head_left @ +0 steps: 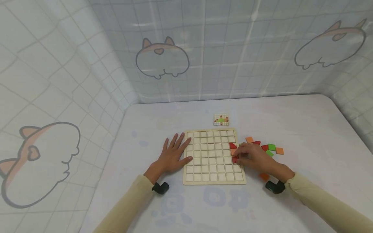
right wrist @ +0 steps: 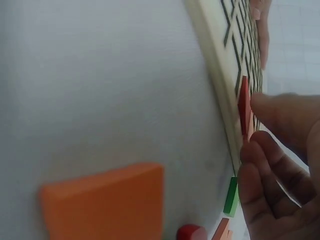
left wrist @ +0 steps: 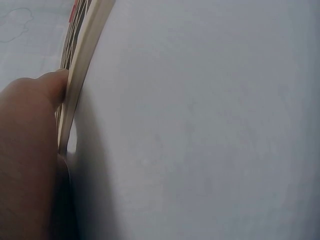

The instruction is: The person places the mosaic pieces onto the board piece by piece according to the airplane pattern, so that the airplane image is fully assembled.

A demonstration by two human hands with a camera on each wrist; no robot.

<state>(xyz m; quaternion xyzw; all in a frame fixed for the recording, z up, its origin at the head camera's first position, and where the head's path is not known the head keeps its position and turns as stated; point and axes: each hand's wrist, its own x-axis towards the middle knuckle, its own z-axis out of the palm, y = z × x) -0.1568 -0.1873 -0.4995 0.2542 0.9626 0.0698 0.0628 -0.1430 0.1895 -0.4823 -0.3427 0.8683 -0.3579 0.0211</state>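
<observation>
A pale wooden grid board (head_left: 214, 178) lies flat on the table. My left hand (head_left: 172, 157) rests at its left side, fingers spread, with the thumb and fingertips over the edge. At the board's right column, my right hand (head_left: 256, 157) has its fingers curled and pinches a red tile (right wrist: 243, 107) between thumb and fingertips. Just above that tile in the head view sit an orange square tile (head_left: 233, 152), partly covered by the fingers, and a red rounded tile (head_left: 232, 145). In the left wrist view the thumb (left wrist: 52, 87) touches the board's rim.
A small pattern card (head_left: 221, 119) lies beyond the board. Loose tiles are scattered right of it, among them a green square (head_left: 271, 147) and an orange square (head_left: 279, 150). Another orange tile (head_left: 264, 176) lies under the right wrist. Patterned cloth walls (head_left: 215, 74) enclose the table.
</observation>
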